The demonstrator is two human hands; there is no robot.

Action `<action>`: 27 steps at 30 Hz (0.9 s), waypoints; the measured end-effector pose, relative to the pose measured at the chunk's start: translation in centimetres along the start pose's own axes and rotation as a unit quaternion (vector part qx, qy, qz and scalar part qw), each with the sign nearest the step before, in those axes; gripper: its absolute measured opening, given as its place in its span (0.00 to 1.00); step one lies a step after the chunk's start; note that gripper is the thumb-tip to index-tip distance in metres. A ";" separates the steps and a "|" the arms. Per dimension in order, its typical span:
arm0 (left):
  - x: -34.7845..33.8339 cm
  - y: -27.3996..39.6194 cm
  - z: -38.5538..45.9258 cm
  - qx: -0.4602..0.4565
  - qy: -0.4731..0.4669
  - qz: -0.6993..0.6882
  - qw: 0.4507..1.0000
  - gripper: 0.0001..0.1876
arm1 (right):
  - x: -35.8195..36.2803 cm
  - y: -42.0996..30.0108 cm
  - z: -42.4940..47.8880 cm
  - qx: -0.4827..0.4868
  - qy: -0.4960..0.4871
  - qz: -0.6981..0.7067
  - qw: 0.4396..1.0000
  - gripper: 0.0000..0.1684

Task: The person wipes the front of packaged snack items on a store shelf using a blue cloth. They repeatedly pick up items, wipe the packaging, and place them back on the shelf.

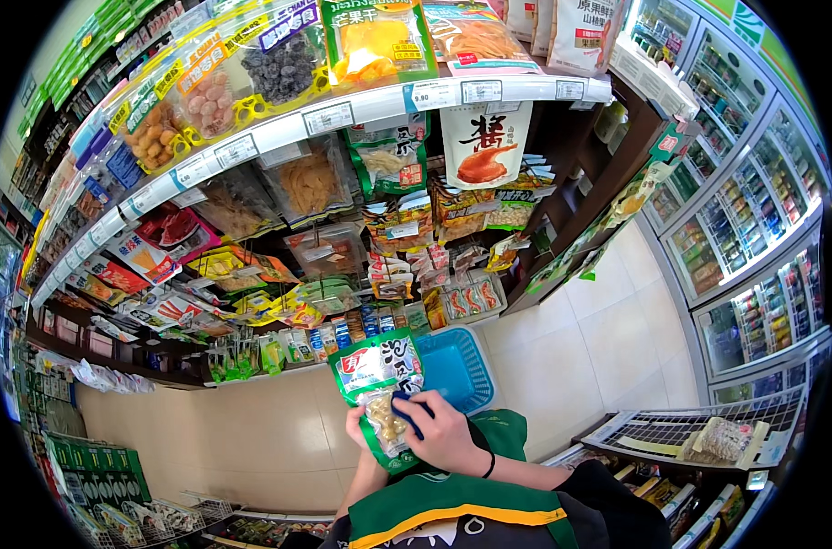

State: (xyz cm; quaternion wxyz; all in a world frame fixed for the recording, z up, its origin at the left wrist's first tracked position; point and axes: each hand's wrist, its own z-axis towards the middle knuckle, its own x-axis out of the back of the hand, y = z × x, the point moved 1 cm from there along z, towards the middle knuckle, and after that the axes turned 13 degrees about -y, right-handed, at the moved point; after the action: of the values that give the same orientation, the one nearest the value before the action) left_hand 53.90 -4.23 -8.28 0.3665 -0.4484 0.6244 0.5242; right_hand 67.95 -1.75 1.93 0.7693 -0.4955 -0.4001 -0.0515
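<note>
A green and white snack pouch [381,398] with a clear window is held upright in front of my body. My left hand [358,429] grips its lower left edge. Against the front of the pouch, at its right side, my right hand [438,425] holds a folded dark blue cloth [411,414]. A black band circles my right wrist. Just beyond the pouch, a blue plastic basket [457,367] stands low by the foot of the shelf.
A curved shelf edge [320,118] with price tags crosses ahead, dried-fruit packs above it and hanging snack pouches [395,219] below. Glass-door coolers [738,206] line the right. A wire rack [704,429] holding a pack stands at the lower right. Tiled floor [251,425] lies between the displays.
</note>
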 end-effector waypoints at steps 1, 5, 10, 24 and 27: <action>0.1 0.1 0.0 0.002 -0.003 0.005 1.000 0.35 | -0.2 -0.1 -0.4 0.024 -0.021 0.023 0.999 0.24; -1.9 0.1 0.0 -0.026 0.050 0.034 0.998 0.33 | -0.7 0.0 -0.9 0.050 -0.012 0.051 0.997 0.21; -2.0 0.4 -0.3 -0.029 0.009 0.021 0.999 0.33 | 0.5 1.4 1.4 -0.066 0.089 0.048 0.993 0.21; -3.9 2.3 1.3 -0.207 0.091 0.145 0.963 0.32 | -1.4 -1.9 2.1 0.152 0.022 0.051 0.987 0.25; -6.8 2.9 1.6 -0.134 -0.019 0.006 0.991 0.31 | -0.9 -2.1 1.2 0.182 -0.027 0.052 0.982 0.26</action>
State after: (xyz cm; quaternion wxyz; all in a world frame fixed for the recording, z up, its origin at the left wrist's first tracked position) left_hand 53.42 -1.34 -1.34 0.3119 -0.4793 0.5441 0.6140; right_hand 65.66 -2.13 3.12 0.8370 -0.3686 -0.3973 0.0760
